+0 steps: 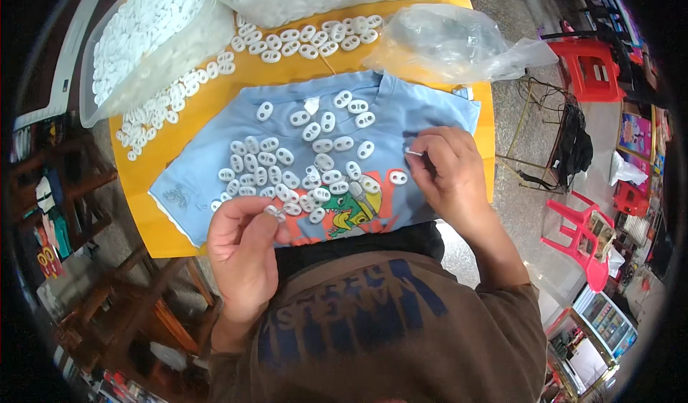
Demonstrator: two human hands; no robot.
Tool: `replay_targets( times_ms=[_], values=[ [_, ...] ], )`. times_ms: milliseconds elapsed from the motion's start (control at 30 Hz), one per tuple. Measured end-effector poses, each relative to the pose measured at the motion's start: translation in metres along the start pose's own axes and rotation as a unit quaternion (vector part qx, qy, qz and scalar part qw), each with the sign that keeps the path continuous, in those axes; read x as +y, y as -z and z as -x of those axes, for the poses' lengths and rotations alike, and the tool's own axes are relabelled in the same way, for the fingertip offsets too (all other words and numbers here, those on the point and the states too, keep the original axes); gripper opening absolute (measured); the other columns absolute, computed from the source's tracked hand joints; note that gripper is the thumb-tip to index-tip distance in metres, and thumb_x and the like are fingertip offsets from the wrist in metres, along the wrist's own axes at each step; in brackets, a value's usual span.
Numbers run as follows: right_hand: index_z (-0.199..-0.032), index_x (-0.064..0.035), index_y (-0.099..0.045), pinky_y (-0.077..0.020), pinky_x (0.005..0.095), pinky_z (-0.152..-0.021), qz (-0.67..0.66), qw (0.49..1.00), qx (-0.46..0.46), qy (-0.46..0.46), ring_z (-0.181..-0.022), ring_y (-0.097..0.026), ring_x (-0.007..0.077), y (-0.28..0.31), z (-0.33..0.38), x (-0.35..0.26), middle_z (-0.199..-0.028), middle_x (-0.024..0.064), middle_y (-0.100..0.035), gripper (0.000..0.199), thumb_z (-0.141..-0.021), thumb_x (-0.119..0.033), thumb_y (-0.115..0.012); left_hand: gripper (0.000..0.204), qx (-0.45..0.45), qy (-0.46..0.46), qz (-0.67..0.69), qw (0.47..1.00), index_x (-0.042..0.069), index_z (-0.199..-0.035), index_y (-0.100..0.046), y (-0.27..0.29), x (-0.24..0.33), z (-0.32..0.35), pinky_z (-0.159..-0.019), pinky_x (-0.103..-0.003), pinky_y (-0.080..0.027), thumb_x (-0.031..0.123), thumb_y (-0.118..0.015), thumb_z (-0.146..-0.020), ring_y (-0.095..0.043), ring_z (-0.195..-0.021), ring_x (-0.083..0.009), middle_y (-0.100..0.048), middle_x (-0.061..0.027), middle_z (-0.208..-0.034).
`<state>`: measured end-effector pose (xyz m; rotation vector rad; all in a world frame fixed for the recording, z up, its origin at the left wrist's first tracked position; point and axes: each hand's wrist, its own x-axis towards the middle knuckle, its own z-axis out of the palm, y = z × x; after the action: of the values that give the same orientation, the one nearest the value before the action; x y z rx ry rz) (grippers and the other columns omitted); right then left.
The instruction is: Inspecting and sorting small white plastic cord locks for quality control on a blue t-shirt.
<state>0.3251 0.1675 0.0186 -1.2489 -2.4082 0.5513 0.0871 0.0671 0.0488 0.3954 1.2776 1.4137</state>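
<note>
My left hand [247, 249] is closed in a pinch on a white oval two-hole plastic piece [274, 214], low over the near edge of a light blue T-shirt [208, 155]. My right hand [450, 177] pinches a small, thin white piece [413, 152] between thumb and forefinger, above the shirt's right side; its exact kind is too small to make out. Between the hands, many loose oval two-hole pieces [322, 161] lie scattered on the shirt. One of them [398, 178] sits apart, close to my right hand. A coloured print on the shirt is partly covered by the pieces.
The shirt lies on a yellow table [143, 220]. At the back left, a clear tub [89, 109] is heaped with white pieces, and more spill along the table. A clear plastic bag [451, 41] rests at the back right. Red stools [588, 69] stand beyond the table.
</note>
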Motion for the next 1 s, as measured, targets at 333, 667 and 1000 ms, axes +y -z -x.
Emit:
replay_targets(
  times_ms=[333, 667, 1000],
  values=[
    [-0.099, -0.0008, -0.057, -0.0436, 0.0218, -0.062, -0.577, 0.779, -0.023, -0.246, -0.069, -0.051, 0.0078, 0.009, -0.007, -0.035, -0.087, 0.0017, -0.054, 0.014, -0.088, -0.009, -0.055, 0.009, -0.003, 0.021, 0.010, 1.000, 0.001, -0.093, -0.052, -0.017, 0.005, 0.001, -0.054, -0.022, -0.036, 0.002, -0.053, -0.084, -0.042, -0.060, -0.0087, -0.052, -0.0025, -0.075],
    [-0.092, -0.0020, -0.059, -0.0461, 0.0213, -0.066, -0.776, 0.529, -0.082, -0.334, -0.076, -0.057, 0.0101, -0.005, -0.032, -0.072, -0.086, 0.0040, -0.060, 0.014, -0.081, -0.009, -0.064, 0.012, -0.041, -0.033, 0.035, 0.998, 0.001, -0.094, -0.051, -0.018, 0.010, 0.004, -0.057, -0.023, -0.041, 0.004, -0.054, -0.083, -0.048, -0.063, -0.0112, -0.055, -0.0067, -0.082],
    [-0.095, -0.0010, -0.057, -0.0460, 0.0215, -0.063, -0.795, 0.533, -0.089, -0.274, -0.073, -0.058, 0.0100, -0.014, -0.038, -0.098, -0.082, 0.0041, -0.061, 0.013, -0.084, -0.007, -0.061, 0.012, -0.059, -0.123, 0.051, 0.989, 0.000, -0.096, -0.051, -0.022, 0.000, 0.000, -0.056, -0.021, -0.045, 0.003, -0.053, -0.085, -0.054, -0.063, -0.0113, -0.056, -0.0087, -0.086]
  ],
)
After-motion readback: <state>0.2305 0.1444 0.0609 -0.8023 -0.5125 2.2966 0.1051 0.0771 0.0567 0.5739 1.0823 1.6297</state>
